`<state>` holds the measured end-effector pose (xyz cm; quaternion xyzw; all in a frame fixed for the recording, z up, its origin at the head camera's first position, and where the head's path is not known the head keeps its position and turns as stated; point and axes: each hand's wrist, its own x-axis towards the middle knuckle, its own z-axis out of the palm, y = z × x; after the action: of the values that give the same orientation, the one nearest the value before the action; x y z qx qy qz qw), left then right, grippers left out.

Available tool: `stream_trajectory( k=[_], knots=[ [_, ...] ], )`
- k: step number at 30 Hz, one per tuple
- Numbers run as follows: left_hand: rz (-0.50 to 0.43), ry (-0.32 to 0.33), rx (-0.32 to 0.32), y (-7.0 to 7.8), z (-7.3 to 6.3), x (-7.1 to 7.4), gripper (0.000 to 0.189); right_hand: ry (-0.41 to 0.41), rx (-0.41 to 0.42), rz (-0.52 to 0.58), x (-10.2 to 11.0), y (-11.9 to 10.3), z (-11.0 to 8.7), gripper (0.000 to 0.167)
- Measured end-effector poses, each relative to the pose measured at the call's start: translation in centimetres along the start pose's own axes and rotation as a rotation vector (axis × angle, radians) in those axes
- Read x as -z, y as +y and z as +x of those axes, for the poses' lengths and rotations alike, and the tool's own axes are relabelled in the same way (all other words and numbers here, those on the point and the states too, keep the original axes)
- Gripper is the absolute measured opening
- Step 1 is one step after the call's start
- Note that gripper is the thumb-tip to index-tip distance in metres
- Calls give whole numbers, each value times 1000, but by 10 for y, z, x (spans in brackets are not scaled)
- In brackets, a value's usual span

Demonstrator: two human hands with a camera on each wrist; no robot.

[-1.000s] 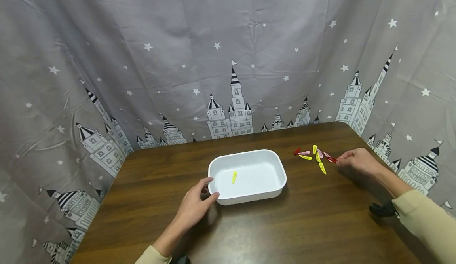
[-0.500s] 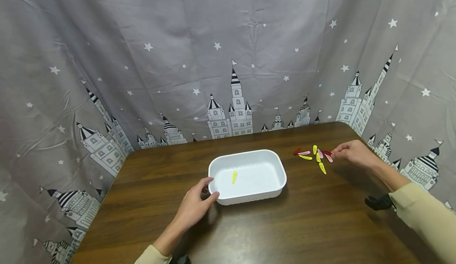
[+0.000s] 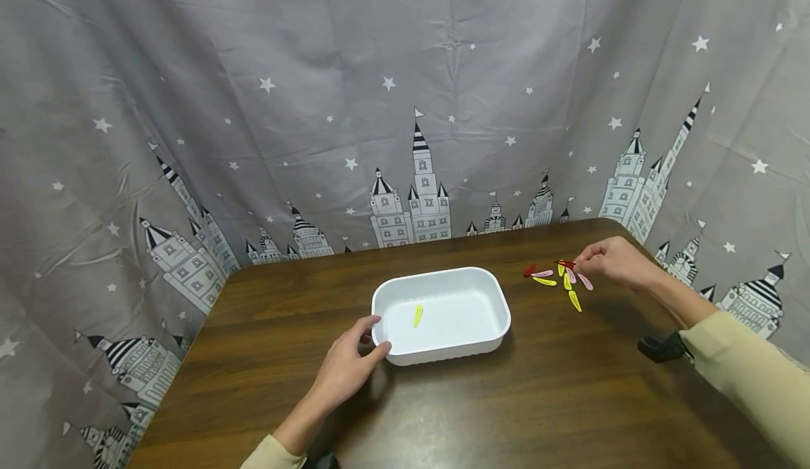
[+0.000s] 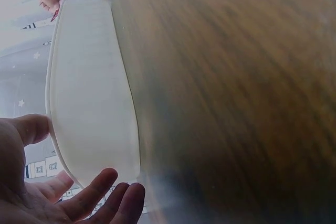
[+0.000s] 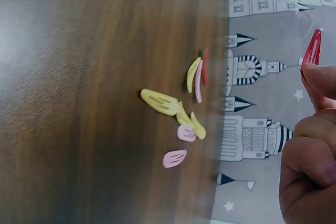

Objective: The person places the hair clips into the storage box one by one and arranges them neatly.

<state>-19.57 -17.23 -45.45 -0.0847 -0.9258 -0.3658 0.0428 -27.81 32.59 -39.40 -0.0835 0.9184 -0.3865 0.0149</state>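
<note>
right hand [image 3: 615, 259] pinching a red clip [image 3: 565, 263], right of the frame.
thumb and finger close on it, raised off the wooden table [image 3: 569, 384] near loose yellow, pink and red clips [image 3: 574, 301]; below centre, the left hand [image 3: 350, 361] rests loosely spread, fingers touching the left end of a white tray [image 3: 462, 314], one yellow clip [image 3: 418, 316] lying inside.

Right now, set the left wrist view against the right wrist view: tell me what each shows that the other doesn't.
Only the left wrist view shows the left hand touching the white tray. Only the right wrist view shows yellow hair clips, pink hair clips and a loose red clip lying on the wooden table. Both show the right hand pinching a red hair clip, the table and the castle-print curtain.
</note>
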Motion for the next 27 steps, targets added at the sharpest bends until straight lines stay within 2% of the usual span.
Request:
stream_trajectory(
  k=[16, 27],
  knots=[
    [6, 4, -5, 1, -1, 1, 50, -39, 50, -34, -3, -35, 17, 20],
    [8, 5, 2, 1, -2, 1, 49, -107, 39, 85, -15, -62, 29, 23]
  ],
)
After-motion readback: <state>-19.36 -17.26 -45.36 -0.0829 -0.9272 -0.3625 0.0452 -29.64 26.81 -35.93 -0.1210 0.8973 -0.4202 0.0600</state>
